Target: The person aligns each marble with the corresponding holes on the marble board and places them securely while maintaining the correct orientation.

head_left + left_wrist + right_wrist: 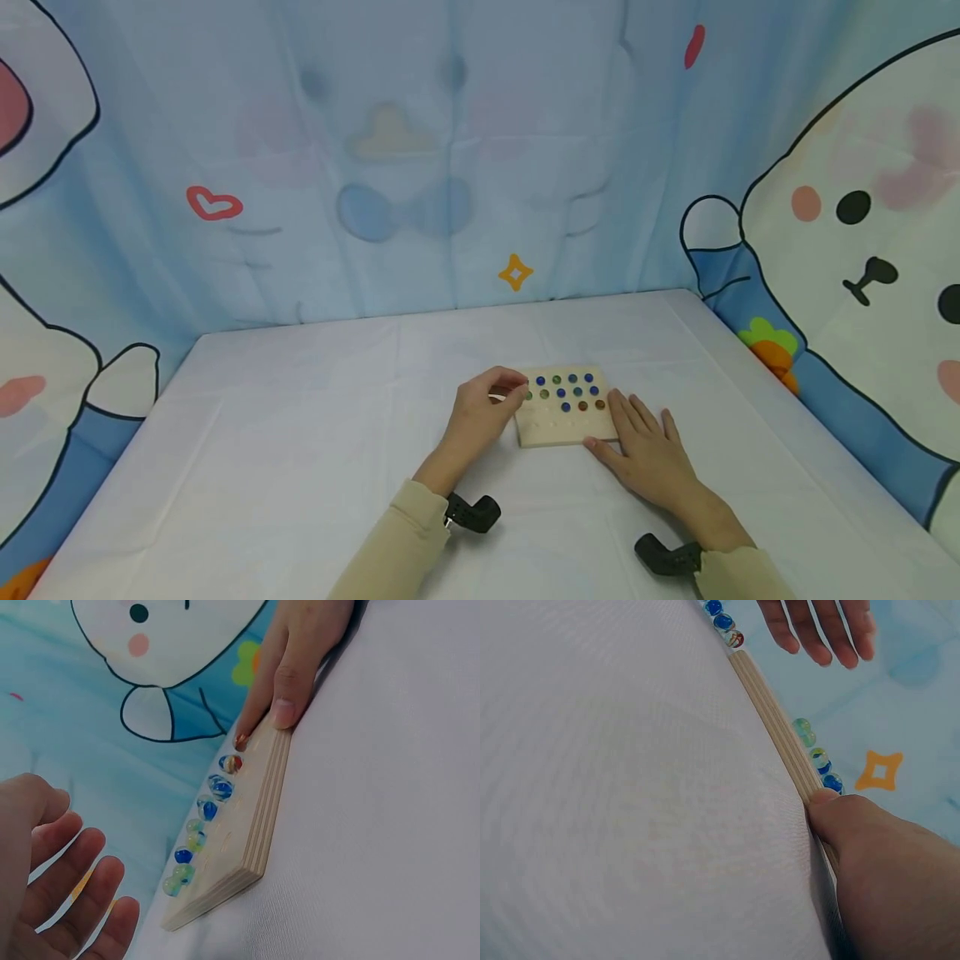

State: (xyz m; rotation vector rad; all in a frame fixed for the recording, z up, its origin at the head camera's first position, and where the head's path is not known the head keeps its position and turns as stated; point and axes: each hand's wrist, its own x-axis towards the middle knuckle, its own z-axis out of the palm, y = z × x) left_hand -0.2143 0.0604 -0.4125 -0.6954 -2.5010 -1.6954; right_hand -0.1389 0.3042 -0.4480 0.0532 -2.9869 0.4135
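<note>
A pale wooden board (551, 432) lies on the table with glass marbles (561, 392) set in rows across its far part. My left hand (480, 417) is over the board's far left corner, thumb and forefinger brought together at a marble mostly hidden by the fingertips. Its other fingers (82, 900) fan out loosely in the left wrist view. Against the board's right side lies my right hand (648, 454), fingers straight and spread. Its thumb (825, 799) presses the board's near edge close to the corner, as the right wrist view shows.
A white cloth (300, 467) covers the table. Behind it hangs a light blue curtain (450, 208) printed with cartoon animals. Dimples show in the board's near row. Black camera mounts (474, 514) sit at both wrists.
</note>
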